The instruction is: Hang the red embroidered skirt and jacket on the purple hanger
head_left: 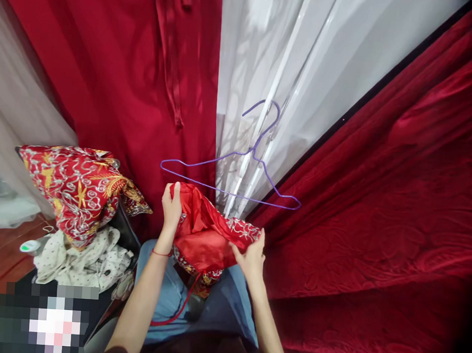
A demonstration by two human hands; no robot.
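Over my lap, both hands stretch out a red embroidered garment (208,244) with a shiny satin inner side and silver-and-gold patterned edges. My left hand (171,207) pinches its upper left edge between thumb and fingers. On the opposite side, my right hand (252,254) grips the patterned edge, thumb on the satin. A red cord (186,306) trails from the garment across my left thigh. Just beyond the cloth is a purple wire hanger (227,193), its hook pointing up; what supports it I cannot make out. Part of the garment's underside is hidden.
Left of me, a red, gold and silver patterned cloth (75,188) lies heaped above a white dotted cloth (87,258) on a dark seat. Red curtains (123,58) and white sheer drapes (252,33) hang ahead. Red velvety fabric (386,207) fills the right side.
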